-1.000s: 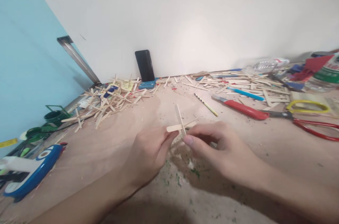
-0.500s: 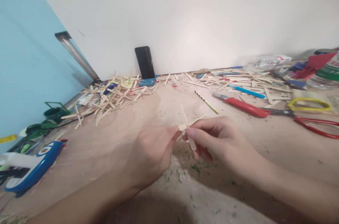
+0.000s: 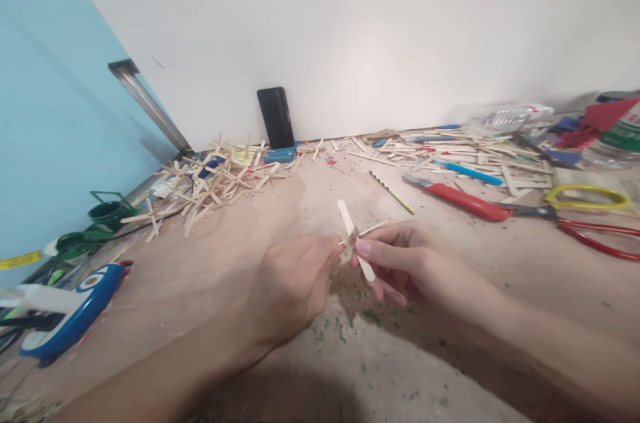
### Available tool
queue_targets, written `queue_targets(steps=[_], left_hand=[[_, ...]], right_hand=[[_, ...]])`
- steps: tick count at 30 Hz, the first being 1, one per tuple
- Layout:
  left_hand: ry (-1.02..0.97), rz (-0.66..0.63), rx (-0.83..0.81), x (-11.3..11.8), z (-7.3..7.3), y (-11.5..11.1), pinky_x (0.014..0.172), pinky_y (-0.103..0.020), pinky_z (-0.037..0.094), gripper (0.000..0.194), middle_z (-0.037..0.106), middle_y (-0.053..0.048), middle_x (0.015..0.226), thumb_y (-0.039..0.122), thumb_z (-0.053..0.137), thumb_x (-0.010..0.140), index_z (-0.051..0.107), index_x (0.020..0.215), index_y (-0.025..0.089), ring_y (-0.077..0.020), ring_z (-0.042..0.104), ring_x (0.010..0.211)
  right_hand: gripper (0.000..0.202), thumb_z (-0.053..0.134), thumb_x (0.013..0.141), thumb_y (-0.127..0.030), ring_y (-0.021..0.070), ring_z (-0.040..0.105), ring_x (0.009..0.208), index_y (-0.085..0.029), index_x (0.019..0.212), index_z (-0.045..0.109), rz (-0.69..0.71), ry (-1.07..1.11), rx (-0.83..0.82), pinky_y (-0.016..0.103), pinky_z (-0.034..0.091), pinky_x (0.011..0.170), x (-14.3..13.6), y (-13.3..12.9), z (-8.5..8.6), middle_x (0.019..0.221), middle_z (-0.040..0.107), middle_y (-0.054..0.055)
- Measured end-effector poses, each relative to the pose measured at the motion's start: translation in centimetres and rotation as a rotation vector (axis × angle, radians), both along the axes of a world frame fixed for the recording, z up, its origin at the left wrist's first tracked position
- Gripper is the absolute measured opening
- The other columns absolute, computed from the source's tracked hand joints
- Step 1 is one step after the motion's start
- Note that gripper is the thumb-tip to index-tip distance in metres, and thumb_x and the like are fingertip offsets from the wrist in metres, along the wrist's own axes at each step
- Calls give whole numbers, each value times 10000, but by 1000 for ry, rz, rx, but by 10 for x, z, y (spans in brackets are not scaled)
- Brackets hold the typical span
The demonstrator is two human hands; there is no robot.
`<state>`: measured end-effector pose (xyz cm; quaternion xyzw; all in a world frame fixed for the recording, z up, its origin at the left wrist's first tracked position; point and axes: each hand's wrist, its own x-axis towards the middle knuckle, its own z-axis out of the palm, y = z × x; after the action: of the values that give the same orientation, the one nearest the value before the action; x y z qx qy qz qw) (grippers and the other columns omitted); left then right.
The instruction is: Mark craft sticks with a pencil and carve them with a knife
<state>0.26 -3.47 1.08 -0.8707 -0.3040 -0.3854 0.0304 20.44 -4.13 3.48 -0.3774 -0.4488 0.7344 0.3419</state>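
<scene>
Between my two hands, low over the middle of the wooden table (image 3: 220, 256), is a small crossed piece of flat pale wooden sticks (image 3: 367, 268). My left hand (image 3: 300, 276) pinches one end of it, thumb and index finger pressed together. My right hand (image 3: 400, 256) grips it near the crossing, thumb on the near side and the other fingers curled behind. One stick points up and away, and its other end slants down between the right fingers. Another thin stick sticks out above the right index finger. The crossing itself is partly hidden by the fingertips.
Crossed sticks (image 3: 215, 186) are heaped at the back left, by a black phone (image 3: 276, 118) leaning on the wall. Loose sticks (image 3: 480, 156) lie back right, near a pencil (image 3: 393, 192), a red-handled knife (image 3: 465, 202) and scissors (image 3: 590, 197). A blue-and-white object (image 3: 75, 316) sits left.
The crossed sticks have turned in my fingers, so the upright stick now shows its broad face. Both hands keep their grip. The view has shifted slightly.
</scene>
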Motion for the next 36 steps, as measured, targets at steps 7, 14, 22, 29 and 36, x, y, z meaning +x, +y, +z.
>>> queue_targets(steps=[7, 14, 22, 29, 36], left_hand=[[-21, 13, 93, -7, 8, 5, 667, -288, 453, 157, 723, -49, 808, 112, 543, 1058, 685, 1122, 125, -165, 615, 702], [174, -56, 344, -27, 25, 9, 688, -357, 455, 265, 752, -125, 932, 87, 492, 1057, 663, 1250, 25, -211, 622, 783], [92, -165, 303, -19, 31, -5, 756, -341, 522, 197, 770, -101, 972, 82, 566, 1043, 696, 1189, 61, -188, 656, 852], [-255, -210, -64, -4, 21, -6, 826, -276, 559, 128, 742, -84, 1014, 105, 705, 982, 665, 1102, 117, -152, 691, 923], [-211, -178, 82, -7, 22, -6, 822, -339, 521, 89, 757, -88, 1010, 81, 674, 984, 678, 1059, 128, -185, 674, 923]], right_hand=[[418, 660, 931, -432, 122, 445, 546, -204, 594, 562, -87, -330, 437, 271, 339, 529, 14, 4, 7, 576, 529, -19], [165, 725, 949, -267, 170, 692, 841, -241, 1103, 776, -189, -474, 1066, 277, 548, 725, 40, 20, 20, 983, 770, 42], [320, 647, 940, -46, 165, 748, 884, -237, 1176, 745, -5, -478, 1416, 257, 602, 772, 30, 12, 24, 987, 797, 72], [335, 583, 907, 36, 153, 773, 859, -257, 1001, 715, -88, -361, 1317, 229, 620, 750, 25, 3, 25, 959, 794, 53], [304, 591, 952, -18, 132, 765, 825, -257, 1072, 737, -98, -395, 1362, 185, 621, 743, 23, 0, 21, 987, 796, 48]])
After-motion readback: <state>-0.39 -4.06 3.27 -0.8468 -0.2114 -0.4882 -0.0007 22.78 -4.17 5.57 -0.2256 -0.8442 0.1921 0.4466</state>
